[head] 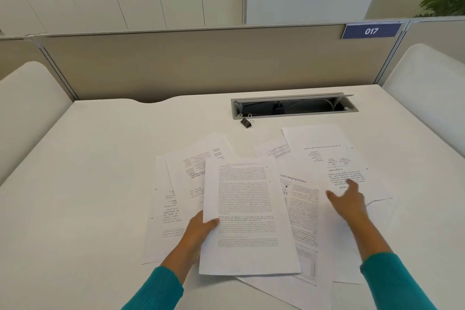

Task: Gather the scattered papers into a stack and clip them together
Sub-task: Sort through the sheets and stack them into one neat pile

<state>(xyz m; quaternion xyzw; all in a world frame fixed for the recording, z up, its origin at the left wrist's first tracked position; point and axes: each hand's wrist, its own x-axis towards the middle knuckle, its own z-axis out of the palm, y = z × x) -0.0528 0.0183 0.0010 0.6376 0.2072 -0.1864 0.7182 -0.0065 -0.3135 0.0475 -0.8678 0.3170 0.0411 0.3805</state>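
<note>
Several printed sheets lie scattered across the middle of the white desk [100, 158]. My left hand [201, 231] grips one printed page [246, 211] by its left edge, thumb on top, holding it above the others. My right hand [348, 202] reaches over the right-hand sheets with fingers spread and relaxed, fingertips at a sheet with a small diagram [324, 156]. More sheets [183, 171] fan out to the left under the held page. A black binder clip [246, 122] sits apart on the desk, beyond the papers.
An open grey cable tray [294, 106] is sunk into the desk just behind the clip. A beige partition [201, 63] with a blue "017" label [371, 31] closes the back. White side panels [427, 83] flank the desk.
</note>
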